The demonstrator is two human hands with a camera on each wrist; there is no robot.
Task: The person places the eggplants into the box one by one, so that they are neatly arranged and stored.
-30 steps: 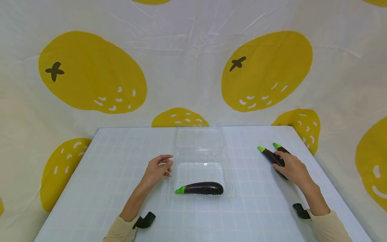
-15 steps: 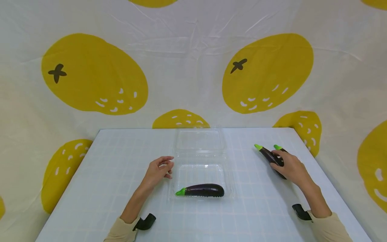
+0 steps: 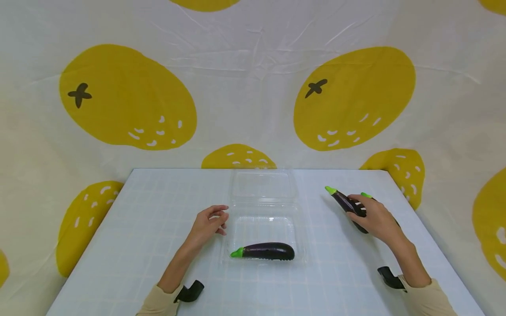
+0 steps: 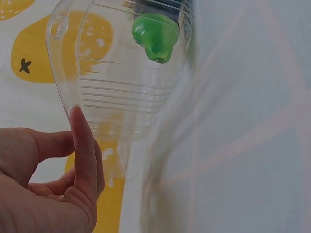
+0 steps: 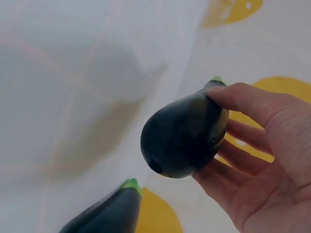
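My right hand (image 3: 375, 221) holds a dark purple eggplant (image 3: 341, 201) between thumb and fingers, its green stem end pointing up and left. The right wrist view shows the rounded end of this eggplant (image 5: 180, 138) raised off the tablecloth, with a shadow apart from it. Another eggplant (image 5: 109, 213) lies behind that hand, mostly hidden in the head view. A clear plastic clamshell container (image 3: 262, 230) stands mid-table, and one eggplant (image 3: 269, 251) lies along its near side. At its left edge is my left hand (image 3: 207, 224), fingers relaxed, a fingertip right at the rim (image 4: 63, 92).
The container's clear lid (image 3: 262, 184) lies folded back toward the far table edge. A pale checked cloth (image 3: 170, 188) covers the table. Behind it hangs a white curtain (image 3: 245, 101) printed with yellow fruit. Black wrist mounts (image 3: 190, 291) stick out from both sleeves.
The eggplant in my right hand has moved left and away from the other one, further clear of the tablecloth. My left hand has stayed at the container's edge.
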